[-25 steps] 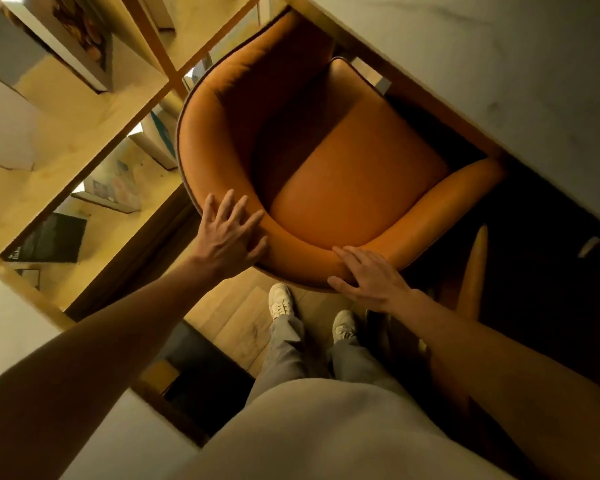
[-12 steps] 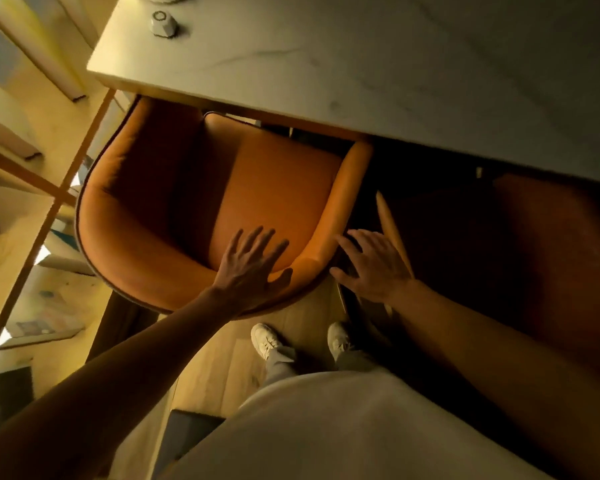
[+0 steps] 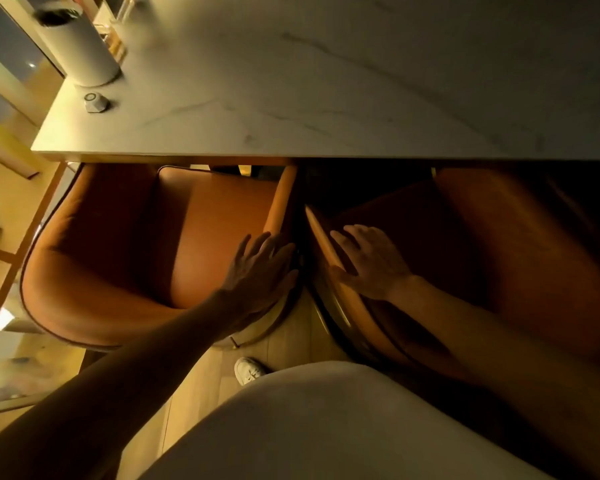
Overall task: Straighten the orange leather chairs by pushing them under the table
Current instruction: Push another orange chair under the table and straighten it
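Two orange chairs are seen side by side, fronts under the table (image 3: 326, 98). The left hand (image 3: 260, 271) is spread flat on the left chair (image 3: 118, 254); the right hand (image 3: 371, 261), fingers apart, is laid on the right chair (image 3: 499, 254).

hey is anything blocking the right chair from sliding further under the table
Nothing visible does. The right hand rests on the right chair, whose front sits at the table edge. The left chair sits beside it with a dark gap between. The space underneath is hidden.
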